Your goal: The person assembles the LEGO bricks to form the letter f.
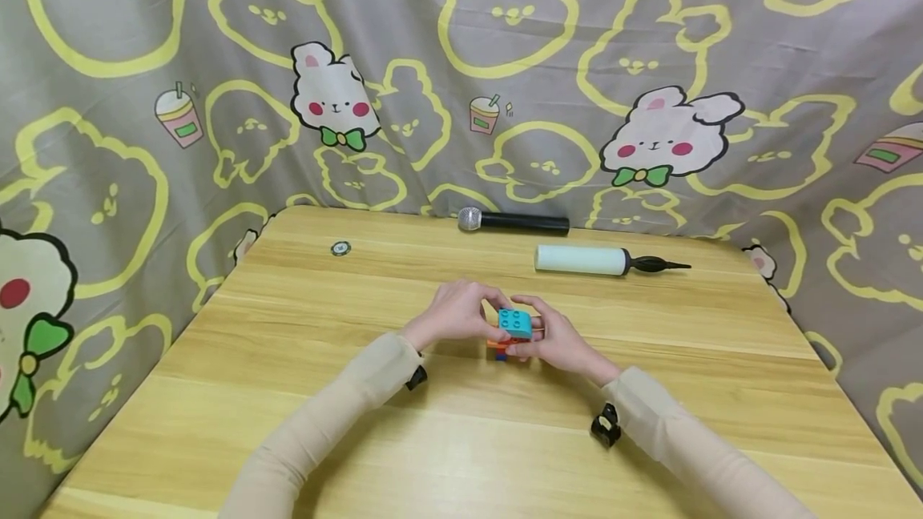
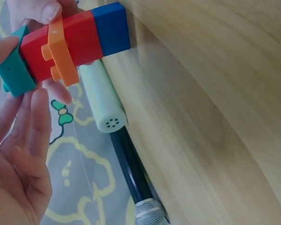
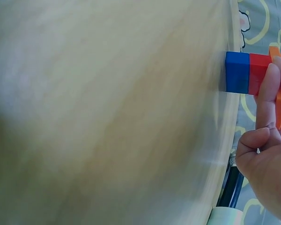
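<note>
A small tower of toy building bricks stands upright between both hands. Its bottom is a blue brick, with a red brick over it, then an orange piece whose studded ends jut out sideways, then another red brick. At the top, a teal brick with studs sits close against the upper red one, slightly tilted. The left hand pinches the teal brick between thumb and fingers. From the other side, the right hand grips the tower around its red and orange bricks.
Behind the hands lie a pale green hand pump with a black nozzle and a black microphone with a silver head. A round chip is at the back left of the wooden table. A patterned curtain surrounds the table.
</note>
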The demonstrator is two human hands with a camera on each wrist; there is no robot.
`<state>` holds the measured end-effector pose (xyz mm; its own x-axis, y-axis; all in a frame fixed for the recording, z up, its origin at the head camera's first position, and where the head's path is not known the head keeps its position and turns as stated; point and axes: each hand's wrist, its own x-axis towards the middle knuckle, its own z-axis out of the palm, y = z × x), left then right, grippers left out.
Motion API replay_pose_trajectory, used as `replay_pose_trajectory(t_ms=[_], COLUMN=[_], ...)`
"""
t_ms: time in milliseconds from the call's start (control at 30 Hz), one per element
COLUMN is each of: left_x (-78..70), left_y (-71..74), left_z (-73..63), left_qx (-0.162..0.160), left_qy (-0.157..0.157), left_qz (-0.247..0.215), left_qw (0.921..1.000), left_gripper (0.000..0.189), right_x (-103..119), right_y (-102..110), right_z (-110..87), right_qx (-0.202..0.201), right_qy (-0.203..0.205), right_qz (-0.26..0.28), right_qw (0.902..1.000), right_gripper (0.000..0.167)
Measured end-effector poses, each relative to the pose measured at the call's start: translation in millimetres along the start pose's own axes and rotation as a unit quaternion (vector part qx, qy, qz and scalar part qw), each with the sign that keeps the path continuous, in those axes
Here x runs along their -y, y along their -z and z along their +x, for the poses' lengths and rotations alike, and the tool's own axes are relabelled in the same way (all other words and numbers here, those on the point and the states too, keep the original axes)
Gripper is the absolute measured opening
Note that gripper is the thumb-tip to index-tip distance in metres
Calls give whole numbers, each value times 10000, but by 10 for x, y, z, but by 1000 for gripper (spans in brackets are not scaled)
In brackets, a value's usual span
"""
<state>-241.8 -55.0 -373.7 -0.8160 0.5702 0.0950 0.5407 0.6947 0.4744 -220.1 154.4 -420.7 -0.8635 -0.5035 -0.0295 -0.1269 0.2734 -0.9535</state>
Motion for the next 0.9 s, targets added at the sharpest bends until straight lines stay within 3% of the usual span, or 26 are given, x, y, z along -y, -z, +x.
replay_pose_trajectory(t_ms=[600, 900], left_x=[-7, 12], left_y=[13, -33], left_z=[16, 21], left_qx=[-127, -205], left_qy=[-234, -497], left_qz=[209, 367], left_qw=[9994, 9979], left_gripper=[37, 36], right_x=[13, -9], right_y=[16, 1], right_z=[8, 15], right_qx=[-69, -28], right_qy=[-53, -20], right_qz=[-68, -108], right_qw=[9999, 9999], right_gripper=[80, 78])
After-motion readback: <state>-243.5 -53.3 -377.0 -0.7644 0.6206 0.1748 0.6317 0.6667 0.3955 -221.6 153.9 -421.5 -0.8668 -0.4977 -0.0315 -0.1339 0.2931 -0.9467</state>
